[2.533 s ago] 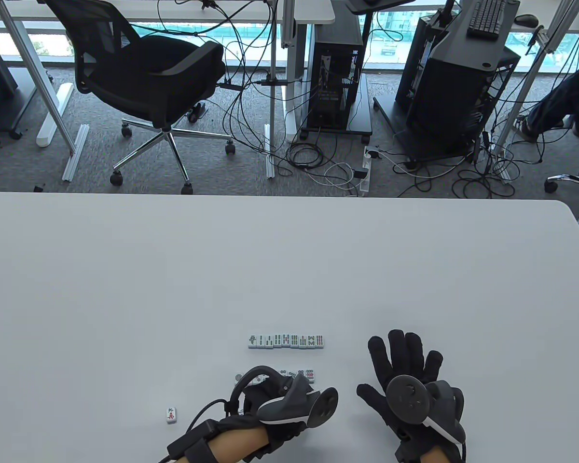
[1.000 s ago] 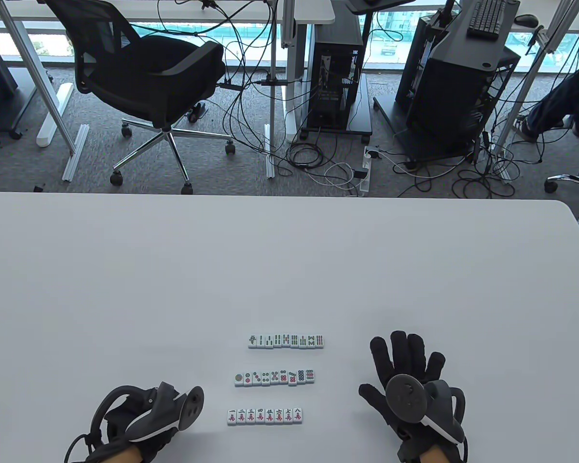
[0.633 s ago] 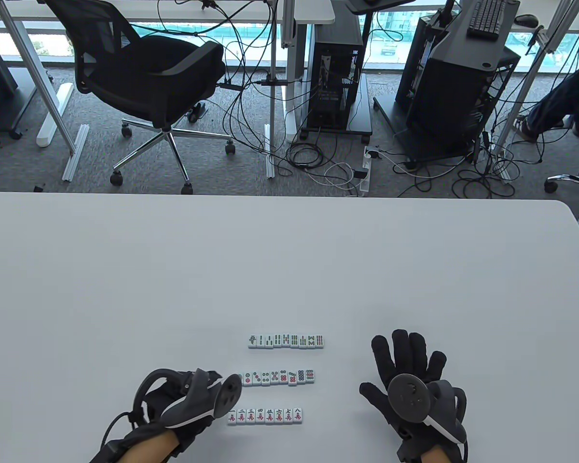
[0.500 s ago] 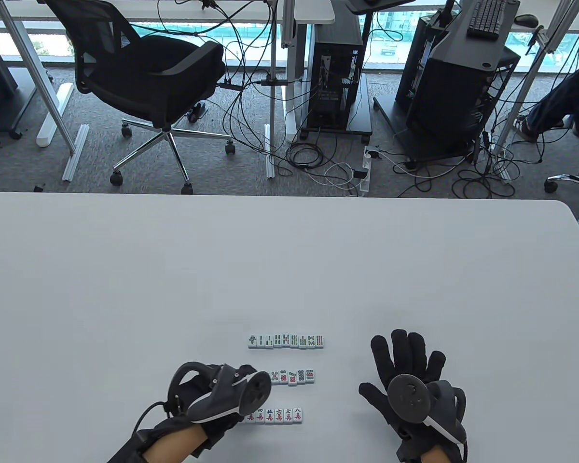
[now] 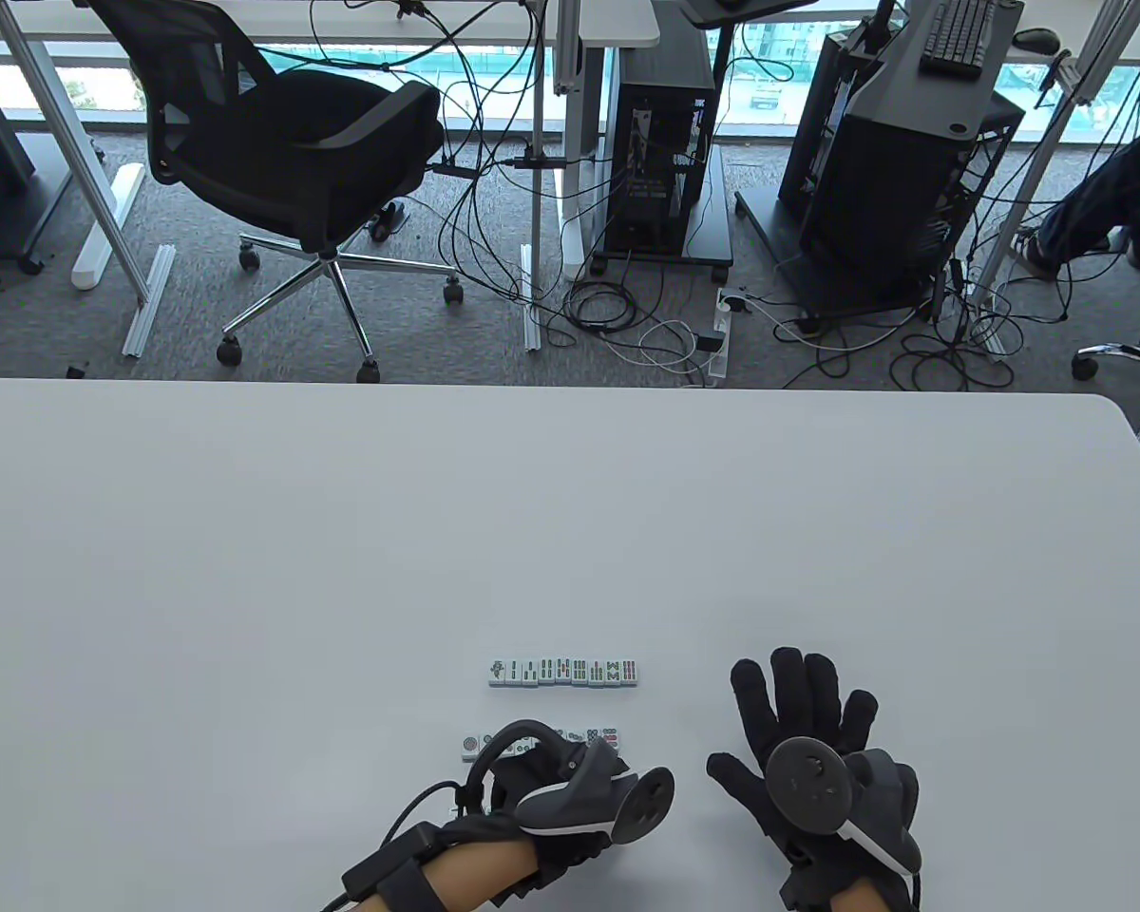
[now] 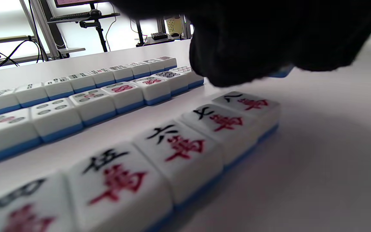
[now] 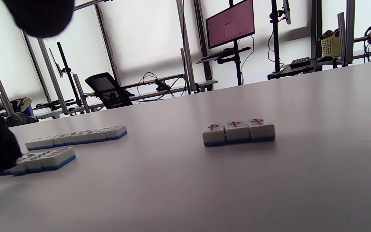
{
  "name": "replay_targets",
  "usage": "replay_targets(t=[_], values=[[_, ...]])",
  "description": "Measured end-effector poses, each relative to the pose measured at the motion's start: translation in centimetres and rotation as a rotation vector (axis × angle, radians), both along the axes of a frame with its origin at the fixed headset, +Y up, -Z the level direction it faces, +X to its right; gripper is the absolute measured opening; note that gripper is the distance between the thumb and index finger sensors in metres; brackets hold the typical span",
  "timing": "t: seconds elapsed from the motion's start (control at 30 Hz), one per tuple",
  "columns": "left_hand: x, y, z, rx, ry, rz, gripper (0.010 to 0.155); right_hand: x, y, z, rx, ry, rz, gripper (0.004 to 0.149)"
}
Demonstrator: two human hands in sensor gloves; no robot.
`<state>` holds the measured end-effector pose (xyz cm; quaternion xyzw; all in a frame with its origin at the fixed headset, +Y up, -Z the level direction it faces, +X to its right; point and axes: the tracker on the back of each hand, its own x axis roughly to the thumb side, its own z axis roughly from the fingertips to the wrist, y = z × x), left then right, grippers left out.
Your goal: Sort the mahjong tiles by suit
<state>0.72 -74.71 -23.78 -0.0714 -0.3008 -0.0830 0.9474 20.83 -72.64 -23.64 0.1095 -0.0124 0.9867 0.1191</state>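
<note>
Three rows of white mahjong tiles with blue backs lie near the front edge. The bamboo row (image 5: 563, 671) is farthest and the dots row (image 5: 584, 737) is partly covered. The character row (image 6: 179, 151) is hidden in the table view under my left hand (image 5: 551, 793). My left fingers (image 6: 237, 48) hover just past that row's right end. They pinch a tile (image 6: 280, 73), of which only a blue edge shows. My right hand (image 5: 798, 731) lies flat with its fingers spread, to the right of the rows. Three red-marked tiles (image 7: 238, 131) sit in front of it.
The white table (image 5: 532, 513) stretches wide and bare beyond the rows. Its far edge runs across the middle of the table view. An office chair (image 5: 285, 161), computer towers and cables stand on the floor behind it.
My left hand went left to the lone character tile, took it, and swept back right over the character row. The right hand stayed put.
</note>
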Motion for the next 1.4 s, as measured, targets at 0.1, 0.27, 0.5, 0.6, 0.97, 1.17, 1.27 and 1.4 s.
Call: replay_targets(t=[0.1,0.27,0.5,0.6,0.97,1.17,1.27,1.4], values=[[0.1,-0.3,0.0,-0.004,-0.005,-0.025,0.063,0.0,-0.1,0.0,-0.003,0.002,0.0,0.084],[0.0,-1.1,0.2,-0.013,-0.016,-0.072,0.063,0.0,-0.1,0.0,-0.003,0.003,0.004,0.084],[-0.1,-0.9,0.7,0.019,-0.032,-0.094,0.067,0.0,-0.1,0.0,-0.005,0.0,0.007,0.084],[-1.0,-0.3,0.8,0.05,-0.028,-0.076,0.071,0.0,-0.1,0.0,-0.002,-0.003,0.005,0.084],[-11.5,3.4,1.2,0.2,0.118,0.017,0.088,0.3,-0.2,0.0,0.0,-0.021,0.021,0.084],[-18.4,4.8,1.4,0.19,0.277,0.124,0.095,0.4,-0.2,-0.1,-0.005,-0.035,0.035,0.084],[-21.1,5.1,1.6,0.201,0.332,0.136,0.097,0.6,-0.1,-0.1,-0.006,-0.045,0.039,0.084],[-23.9,4.9,1.9,0.252,0.394,0.172,0.097,0.7,-0.1,-0.1,-0.008,-0.055,0.042,0.084]])
